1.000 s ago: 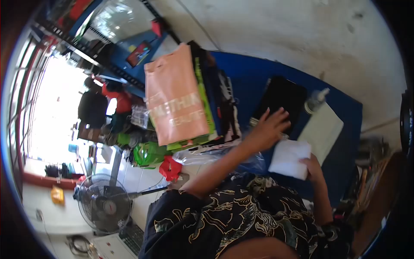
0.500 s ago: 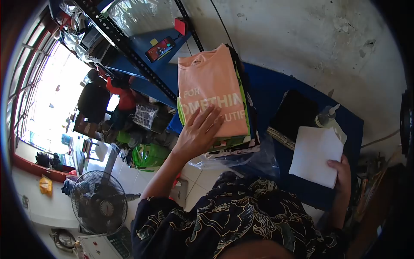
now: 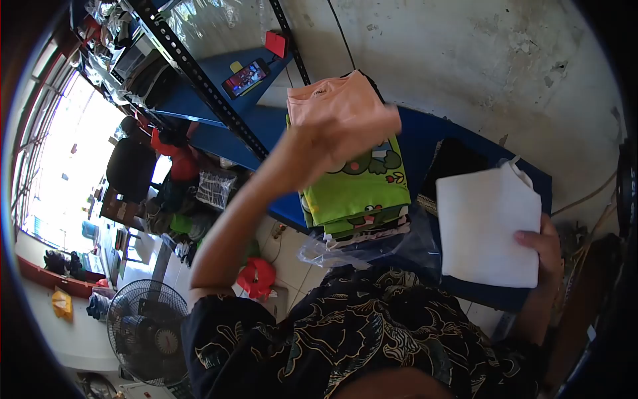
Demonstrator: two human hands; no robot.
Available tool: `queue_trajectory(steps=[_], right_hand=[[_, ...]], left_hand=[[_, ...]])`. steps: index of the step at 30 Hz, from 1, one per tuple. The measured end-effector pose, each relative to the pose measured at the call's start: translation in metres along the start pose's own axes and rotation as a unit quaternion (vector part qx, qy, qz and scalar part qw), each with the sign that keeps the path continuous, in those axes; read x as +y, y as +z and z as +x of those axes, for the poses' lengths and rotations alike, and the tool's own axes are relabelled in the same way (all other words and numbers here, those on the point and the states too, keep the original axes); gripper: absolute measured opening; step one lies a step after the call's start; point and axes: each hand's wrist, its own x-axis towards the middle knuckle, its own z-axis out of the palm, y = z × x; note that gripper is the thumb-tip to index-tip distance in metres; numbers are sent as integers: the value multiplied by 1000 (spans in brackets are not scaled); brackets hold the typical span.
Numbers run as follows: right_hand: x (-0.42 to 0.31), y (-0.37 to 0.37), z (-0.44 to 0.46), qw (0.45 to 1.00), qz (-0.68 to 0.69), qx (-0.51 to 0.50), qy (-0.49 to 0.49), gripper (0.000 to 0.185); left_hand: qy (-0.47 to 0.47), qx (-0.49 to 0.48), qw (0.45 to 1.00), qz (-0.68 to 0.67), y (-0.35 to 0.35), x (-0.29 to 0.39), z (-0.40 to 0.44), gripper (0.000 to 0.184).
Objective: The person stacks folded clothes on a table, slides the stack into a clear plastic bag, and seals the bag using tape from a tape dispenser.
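My left hand (image 3: 309, 153), blurred by motion, is at the lower part of a peach T-shirt (image 3: 332, 103) with its hem lifted and turned back. The T-shirt lies on top of a stack of folded clothes. Beneath it shows a green T-shirt (image 3: 355, 193) with a cartoon print. My right hand (image 3: 543, 246) grips the right edge of a white flat rectangular piece (image 3: 488, 229), thumb on top and fingers underneath. That piece is held over the blue table (image 3: 458, 130); I cannot tell whether it is cloth or board.
Clear plastic (image 3: 345, 249) lies at the table's near edge by the stack. A black folded cloth (image 3: 458, 159) is partly behind the white piece. A shelf post (image 3: 206, 93) and a phone (image 3: 246, 78) are at upper left. A fan (image 3: 149, 329) stands lower left.
My left hand, flat on the peach T-shirt before, has lifted its lower part and uncovered the green one. My right hand has raised the white piece closer.
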Motion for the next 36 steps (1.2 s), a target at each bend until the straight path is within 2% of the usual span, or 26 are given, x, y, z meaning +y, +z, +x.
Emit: queue_trajectory(steps=[1, 2, 3, 5, 6, 8, 10, 12, 15, 18, 23, 24, 26, 27, 29, 31, 32, 33, 34, 35, 36], right_hand=[[-14, 15, 0, 998, 4, -59, -5, 52], [-25, 31, 2, 993, 7, -118, -11, 54], [-31, 46, 6, 991, 15, -127, -24, 54], [-41, 77, 20, 985, 35, -160, -48, 54], [-44, 93, 31, 980, 46, -184, -60, 53], [-43, 120, 60, 972, -18, -231, -48, 49], [-21, 149, 85, 954, 1, -299, -10, 45], [31, 166, 116, 958, -71, -279, -6, 48], [70, 170, 116, 961, -31, -266, -69, 44], [63, 166, 108, 965, -50, -247, -66, 38], [72, 165, 105, 973, 25, -213, -83, 34], [74, 165, 103, 979, 44, -190, -61, 33], [79, 165, 100, 983, 63, -166, -37, 33], [83, 165, 99, 983, 48, -170, -55, 33], [81, 164, 97, 981, 33, -175, -74, 33], [67, 157, 89, 975, -21, -205, -86, 28], [62, 151, 90, 975, -20, -204, -86, 28], [56, 142, 94, 968, -123, -183, -121, 25], [49, 138, 97, 949, -224, -160, -155, 23], [40, 141, 97, 949, -225, -159, -153, 23], [29, 148, 96, 914, -265, -125, -280, 23]], left_hand=[[-23, 23, 998, -61, -14, 4, 11, 24], [19, 42, 999, -27, -29, 0, 26, 28], [60, 62, 996, 7, -47, -5, 42, 33], [98, 59, 992, -46, -82, -15, 75, 43], [101, 60, 992, -47, -88, -3, 76, 43], [50, 64, 996, -38, -101, 31, 76, 47], [74, 63, 995, -10, -103, 30, 84, 48], [96, 65, 993, 18, -102, 26, 86, 48], [116, 58, 991, 25, -87, 22, 73, 46], [57, 13, 997, 50, -73, 30, 53, 44], [96, 7, 994, 44, -64, 26, 37, 37], [95, 8, 994, 43, -62, 27, 34, 37], [17, -21, 994, 108, -53, 33, 22, 33], [16, -21, 994, 108, -43, 25, 15, 33], [200, -74, 968, 128, -16, -3, 2, 33], [293, -98, 915, 259, 4, -13, -14, 35], [303, -56, 919, 248, 16, -20, -21, 36], [303, -56, 918, 247, 15, -18, -20, 36], [268, -74, 933, 228, 13, -15, -18, 34], [231, -92, 946, 208, 11, -14, -15, 33], [231, -93, 946, 206, 10, -15, -7, 33]])
